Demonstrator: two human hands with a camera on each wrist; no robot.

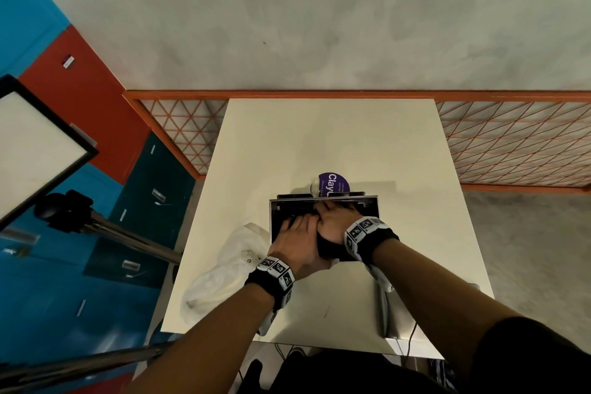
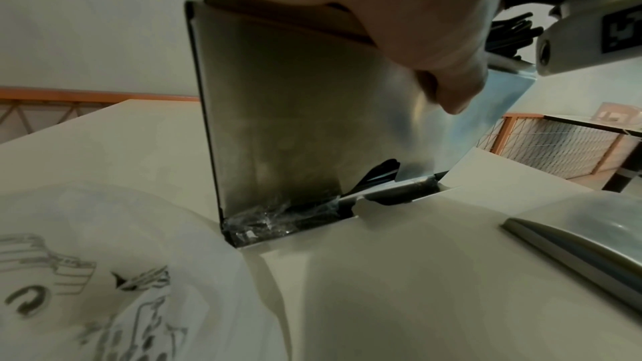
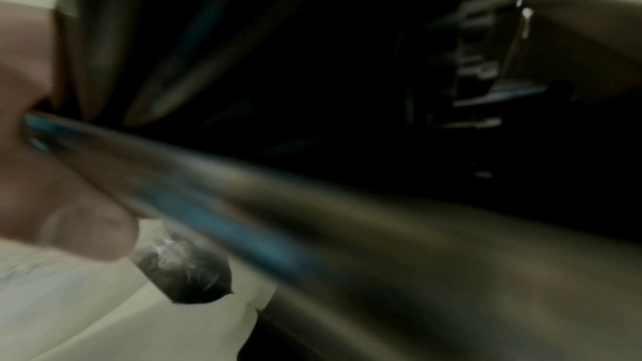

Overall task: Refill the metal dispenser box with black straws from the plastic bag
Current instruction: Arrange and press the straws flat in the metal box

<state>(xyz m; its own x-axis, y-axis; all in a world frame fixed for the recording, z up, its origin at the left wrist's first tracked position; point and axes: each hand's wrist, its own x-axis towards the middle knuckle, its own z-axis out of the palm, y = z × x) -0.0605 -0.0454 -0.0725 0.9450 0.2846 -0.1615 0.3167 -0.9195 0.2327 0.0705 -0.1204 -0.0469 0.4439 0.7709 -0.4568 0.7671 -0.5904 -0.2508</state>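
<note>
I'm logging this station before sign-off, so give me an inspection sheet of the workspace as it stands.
Surface: white table, far half bare.
Job's things: metal dispenser box upright, top open; black straws at its top; white plastic bag crumpled to its left.
Clutter: purple round label behind the box; grey flat object near the right edge.
Grippers: left hand and right hand both at the box opening; grip unclear.
Cables: thin cable at the near edge.
Surroundings: orange mesh railing, light panel on a stand.

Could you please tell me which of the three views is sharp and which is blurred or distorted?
Head view: sharp, dim, wide-angle bending at the edges. Left wrist view: mostly sharp on the metal dispenser box, the near hand blurred. Right wrist view: dark and heavily blurred throughout.
</note>
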